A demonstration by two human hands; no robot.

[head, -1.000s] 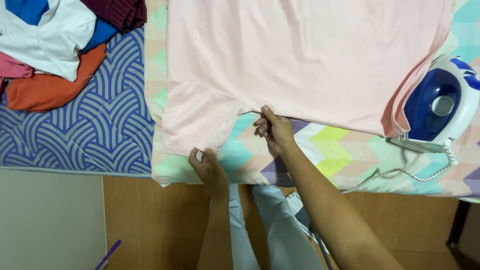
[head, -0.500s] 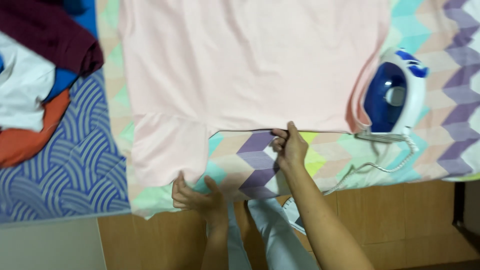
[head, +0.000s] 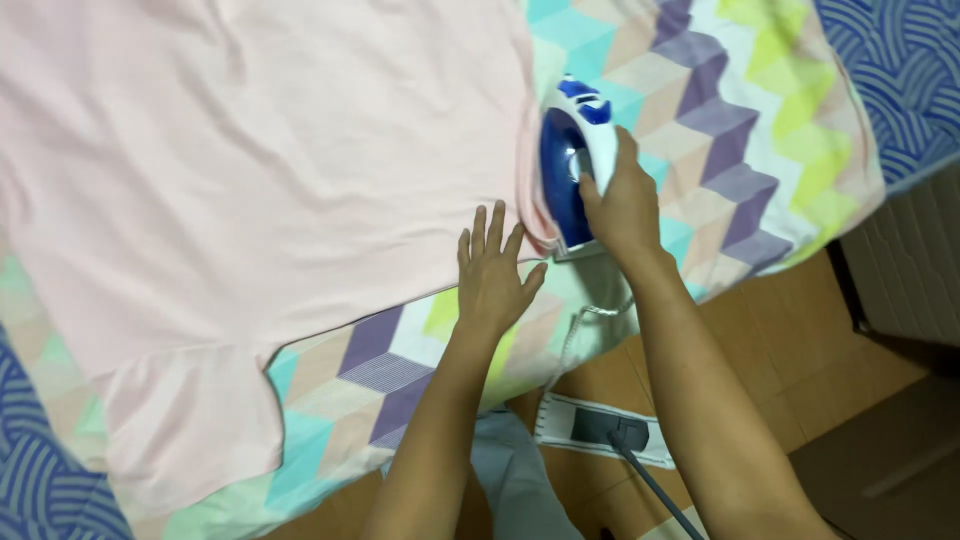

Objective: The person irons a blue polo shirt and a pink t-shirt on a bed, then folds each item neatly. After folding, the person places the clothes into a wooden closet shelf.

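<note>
Two hands at work: right hand (head: 622, 205) wrapped around handle of blue-and-white iron (head: 572, 165) standing at hem of pink shirt (head: 250, 200), likely heavy, rigid, best gripped there; left hand (head: 492, 275) spread flat on soft, limp, easily wrinkled cloth.

Both forearms are bare from wrist to elbow, with no sleeves, watch, rings or bracelets showing. The left hand (head: 492, 275) and the right hand (head: 622, 205) have short, unpainted nails. At about 6 o'clock in the view, light grey-blue trousers (head: 510, 475) cover the person's legs.
</note>
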